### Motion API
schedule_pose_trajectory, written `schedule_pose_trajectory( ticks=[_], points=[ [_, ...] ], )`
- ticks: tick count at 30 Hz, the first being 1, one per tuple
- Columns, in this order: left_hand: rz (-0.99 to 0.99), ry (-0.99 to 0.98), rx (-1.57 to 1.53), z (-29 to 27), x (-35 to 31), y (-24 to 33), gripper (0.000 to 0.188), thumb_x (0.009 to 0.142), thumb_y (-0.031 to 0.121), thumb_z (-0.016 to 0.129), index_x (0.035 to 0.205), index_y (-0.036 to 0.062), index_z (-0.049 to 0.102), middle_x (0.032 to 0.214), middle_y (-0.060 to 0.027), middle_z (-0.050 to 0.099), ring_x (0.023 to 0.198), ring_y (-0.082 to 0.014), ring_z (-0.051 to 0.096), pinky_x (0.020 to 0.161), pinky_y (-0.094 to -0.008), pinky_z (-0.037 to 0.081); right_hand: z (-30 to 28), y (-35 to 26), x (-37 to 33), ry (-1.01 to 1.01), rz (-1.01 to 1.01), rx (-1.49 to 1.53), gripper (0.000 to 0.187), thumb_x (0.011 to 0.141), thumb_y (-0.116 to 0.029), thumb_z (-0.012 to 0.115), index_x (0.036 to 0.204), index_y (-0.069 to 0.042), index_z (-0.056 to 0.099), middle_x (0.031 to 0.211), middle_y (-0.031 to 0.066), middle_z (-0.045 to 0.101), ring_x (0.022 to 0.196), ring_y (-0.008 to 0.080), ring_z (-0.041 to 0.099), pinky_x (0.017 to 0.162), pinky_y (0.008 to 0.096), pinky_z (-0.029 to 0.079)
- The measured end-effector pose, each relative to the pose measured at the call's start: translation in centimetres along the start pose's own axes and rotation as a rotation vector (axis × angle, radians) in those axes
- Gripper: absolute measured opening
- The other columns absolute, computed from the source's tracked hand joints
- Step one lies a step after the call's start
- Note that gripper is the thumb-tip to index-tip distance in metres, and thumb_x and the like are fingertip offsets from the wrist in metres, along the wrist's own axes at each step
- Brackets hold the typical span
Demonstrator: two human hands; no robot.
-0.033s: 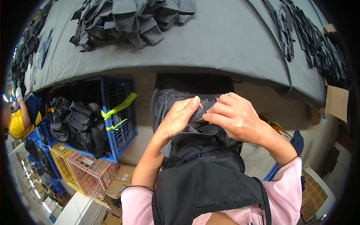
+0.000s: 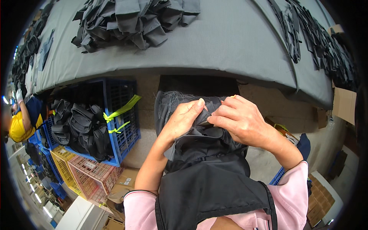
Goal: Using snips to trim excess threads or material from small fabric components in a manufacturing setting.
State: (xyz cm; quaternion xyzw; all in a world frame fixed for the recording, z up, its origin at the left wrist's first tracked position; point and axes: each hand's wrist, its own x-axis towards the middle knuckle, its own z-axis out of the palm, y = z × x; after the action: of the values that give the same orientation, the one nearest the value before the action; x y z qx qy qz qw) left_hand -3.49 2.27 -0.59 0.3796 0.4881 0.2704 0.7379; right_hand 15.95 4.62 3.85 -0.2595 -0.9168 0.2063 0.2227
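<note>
Over my lap, my left hand (image 2: pixel 185 117) is closed on a dark grey cloth piece (image 2: pixel 202 118), thumb raised and most fingers hidden by the fabric. Close on its right, my right hand (image 2: pixel 238 119) pinches the edge of the same piece between thumb and curled fingers. Whether a small tool sits in that pinch, I cannot make out. More of the dark fabric (image 2: pixel 199 142) hangs in folds below my hands, towards my black apron (image 2: pixel 214 184). A tangle of loose pale threads (image 2: pixel 174 100) lies on the dark cloth beyond my left hand.
Ahead stands a table with a grey cover (image 2: pixel 230 46), bearing a heap of dark cloth pieces (image 2: pixel 134 19) and dark strips (image 2: pixel 318 42). On the left, a blue crate (image 2: pixel 122 130) holds black bags (image 2: pixel 82 126), near a pink crate (image 2: pixel 92 172). A person in yellow (image 2: pixel 21 126) is far left.
</note>
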Motion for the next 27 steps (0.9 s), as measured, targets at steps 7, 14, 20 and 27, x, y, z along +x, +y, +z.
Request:
schedule_pose_trajectory(
  ticks=[7,14,20,27],
  points=[
    [0.013,0.102,0.121,0.4,0.3,0.2,0.039,0.096,0.038,0.045,0.087,0.0026,0.058,0.07,0.0023,0.048,0.066,-0.0054,0.043,0.061,-0.0229,0.039,0.6,0.1,-1.4,0.09,0.343,0.304,0.02,0.068,-0.004,0.069,0.085,-0.003,0.061,0.081,0.0066,0.055,0.069,0.0271,0.054,0.061,0.0333,0.043],
    [0.126,0.133,-0.021,0.5,0.7,-0.8,0.027,0.094,0.026,0.053,0.105,0.0016,0.055,0.084,-0.0026,0.057,0.076,-0.0106,0.055,0.074,-0.0258,0.048,-0.3,-2.0,-2.5,0.143,0.59,0.486,0.04,0.063,0.003,0.067,0.102,-0.008,0.062,0.081,0.0064,0.052,0.07,0.0199,0.055,0.059,0.0304,0.045],
    [0.204,0.087,-0.195,1.9,0.1,0.3,0.044,0.08,-0.002,0.057,0.121,0.004,0.046,0.115,-0.0061,0.049,0.105,-0.0134,0.047,0.091,-0.0272,0.041,3.1,-0.4,-4.0,0.283,0.335,0.021,0.029,0.053,-0.002,0.066,0.08,-0.012,0.063,0.065,0.0019,0.045,0.053,0.0194,0.051,0.048,0.0308,0.042],
    [0.009,-0.018,-0.332,2.3,-0.7,-1.9,0.054,0.07,0.002,0.057,0.122,0.0026,0.043,0.107,-0.0102,0.05,0.09,-0.0171,0.053,0.076,-0.0319,0.049,3.9,3.0,-3.3,0.354,0.218,-0.076,0.025,0.049,-0.005,0.065,0.074,-0.01,0.065,0.059,0.0023,0.043,0.051,0.02,0.047,0.047,0.0313,0.038]
  ],
)
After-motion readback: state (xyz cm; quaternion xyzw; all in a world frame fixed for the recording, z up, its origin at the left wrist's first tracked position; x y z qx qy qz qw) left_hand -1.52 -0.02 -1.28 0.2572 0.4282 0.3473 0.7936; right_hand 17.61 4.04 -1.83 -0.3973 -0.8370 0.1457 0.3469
